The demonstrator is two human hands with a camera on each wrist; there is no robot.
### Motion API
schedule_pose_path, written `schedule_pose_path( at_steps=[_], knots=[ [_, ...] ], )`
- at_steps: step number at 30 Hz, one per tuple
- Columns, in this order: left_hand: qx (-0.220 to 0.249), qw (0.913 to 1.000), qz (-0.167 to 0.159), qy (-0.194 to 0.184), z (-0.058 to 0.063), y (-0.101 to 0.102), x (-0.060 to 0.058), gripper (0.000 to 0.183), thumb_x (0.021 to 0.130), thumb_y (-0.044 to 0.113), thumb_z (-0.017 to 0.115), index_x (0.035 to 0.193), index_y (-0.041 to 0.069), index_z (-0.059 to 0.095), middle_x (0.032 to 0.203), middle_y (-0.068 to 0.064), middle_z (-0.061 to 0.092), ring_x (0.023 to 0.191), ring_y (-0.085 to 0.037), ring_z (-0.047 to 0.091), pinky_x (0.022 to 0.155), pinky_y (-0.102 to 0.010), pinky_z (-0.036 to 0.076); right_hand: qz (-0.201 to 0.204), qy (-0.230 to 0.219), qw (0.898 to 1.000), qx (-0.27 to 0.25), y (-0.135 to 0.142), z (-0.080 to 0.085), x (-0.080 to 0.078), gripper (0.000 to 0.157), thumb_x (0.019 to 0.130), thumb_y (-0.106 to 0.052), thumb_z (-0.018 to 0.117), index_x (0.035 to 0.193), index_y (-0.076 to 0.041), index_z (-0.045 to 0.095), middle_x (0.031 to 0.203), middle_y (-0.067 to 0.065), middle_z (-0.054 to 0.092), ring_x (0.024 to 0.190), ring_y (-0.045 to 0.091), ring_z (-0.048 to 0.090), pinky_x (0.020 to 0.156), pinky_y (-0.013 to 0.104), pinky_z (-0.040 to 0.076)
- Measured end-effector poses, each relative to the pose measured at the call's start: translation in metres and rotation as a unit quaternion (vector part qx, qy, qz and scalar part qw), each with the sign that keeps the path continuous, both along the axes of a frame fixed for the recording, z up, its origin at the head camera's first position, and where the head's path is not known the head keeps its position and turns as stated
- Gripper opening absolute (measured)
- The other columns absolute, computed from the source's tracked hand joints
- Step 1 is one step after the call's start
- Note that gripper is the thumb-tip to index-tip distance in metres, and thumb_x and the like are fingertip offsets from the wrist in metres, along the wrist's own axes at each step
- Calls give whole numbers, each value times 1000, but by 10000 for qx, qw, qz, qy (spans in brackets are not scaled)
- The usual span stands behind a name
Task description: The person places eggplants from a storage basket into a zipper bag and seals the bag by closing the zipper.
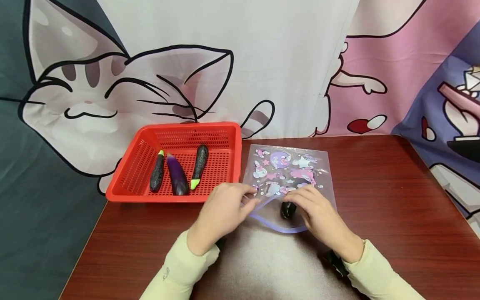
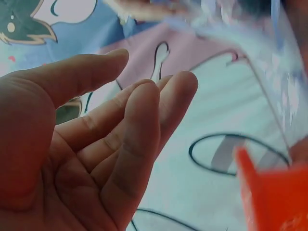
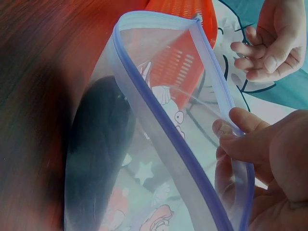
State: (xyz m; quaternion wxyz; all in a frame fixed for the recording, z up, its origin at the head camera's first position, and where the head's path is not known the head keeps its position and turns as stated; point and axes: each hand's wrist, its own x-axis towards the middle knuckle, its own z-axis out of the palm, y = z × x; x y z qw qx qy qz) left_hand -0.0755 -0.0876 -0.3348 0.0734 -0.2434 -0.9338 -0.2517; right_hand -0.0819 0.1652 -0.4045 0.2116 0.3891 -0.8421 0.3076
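Note:
A clear zip bag (image 1: 320, 164) printed with cartoon figures lies on the table, its purple-edged mouth toward me and spread apart. Inside is a dark, glossy, long vegetable (image 3: 98, 149) that looks like an eggplant; the printing covers part of it in the head view. My right hand (image 1: 322, 214) pinches one side of the bag's mouth between thumb and fingers, best seen in the right wrist view. Near the left edge of the bag is my left hand (image 1: 225, 210), its fingers loosely bent with nothing between them. The right wrist view shows it apart from the bag.
A red plastic basket (image 1: 173, 198) stands left of the bag. In it lie a purple eggplant (image 1: 177, 175) and two dark green zucchini, one on the left (image 1: 157, 173) and one on the right (image 1: 200, 164). A cartoon-printed curtain (image 1: 292, 62) hangs behind the brown table (image 1: 393, 200).

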Motion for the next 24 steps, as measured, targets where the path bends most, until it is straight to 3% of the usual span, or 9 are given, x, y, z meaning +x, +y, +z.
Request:
schedule_pose_path(
  at_steps=[6, 13, 24],
  knots=[
    [-20, 9993, 360, 120, 15, -22, -14, 17, 86, 19, 79, 99, 8, 78, 81, 2, 73, 66, -7, 64, 61, -25, 50, 96, 295, 9995, -110, -2, 0, -1, 52, 72, 26, 56, 109, -8, 71, 104, 0, 69, 98, 21, 61, 91, 30, 45],
    [-195, 9953, 951, -45, 29, -46, -31, 23, 86, 23, 80, 106, 11, 77, 83, 0, 73, 69, -14, 61, 64, -33, 50, 86, 178, 9998, -48, 0, -1, -1, 48, 73, 26, 58, 106, -7, 71, 104, 0, 69, 99, 20, 60, 93, 28, 44],
    [-516, 9876, 1480, -90, 25, -70, -67, 24, 90, 20, 75, 109, 5, 75, 86, -8, 73, 69, -21, 61, 65, -38, 50, 132, 128, 9998, -45, 2, -2, -2, 47, 73, 26, 56, 104, -6, 71, 104, 0, 70, 99, 19, 60, 92, 25, 44]
  ],
)
